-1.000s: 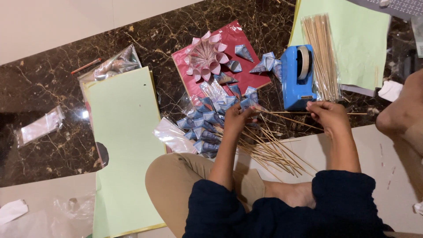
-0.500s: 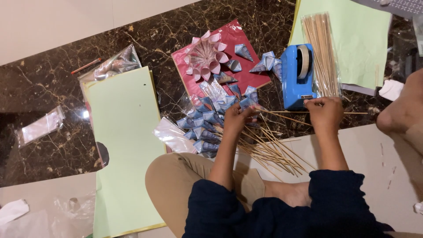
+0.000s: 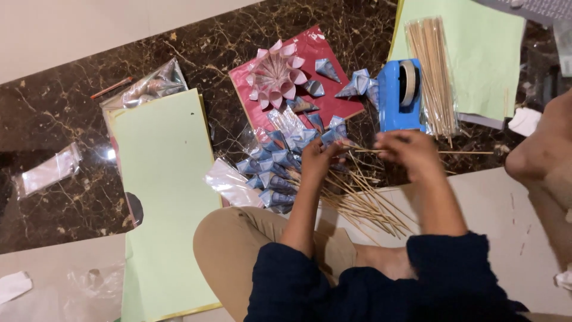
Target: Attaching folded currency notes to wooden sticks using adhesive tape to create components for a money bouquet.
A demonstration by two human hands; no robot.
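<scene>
On the far left, the clear plastic wrapper (image 3: 47,172) lay on the dark marble floor (image 3: 71,119), and the pale green paper sheet (image 3: 164,197) sat beside it, neither of them touched. Further right, the pink paper flower (image 3: 275,74) rested on the red card (image 3: 325,89), with blue folded paper cones (image 3: 277,170) heaped just near of it. Your left hand (image 3: 319,158) stayed where it had been a second ago, closed on a blue cone at the far end of a thin wooden stick (image 3: 417,152). Your right hand (image 3: 411,152) was what changed: it had slid left and away from the near side, up against the blue tape dispenser (image 3: 399,95), fingers pinched narrowly around the same stick. I judged that you were seating the cone on its stick. The loose skewers (image 3: 363,203) lay fanned near your knee, and the bundled sticks (image 3: 432,71) lay on the far-right green sheet (image 3: 482,53).
</scene>
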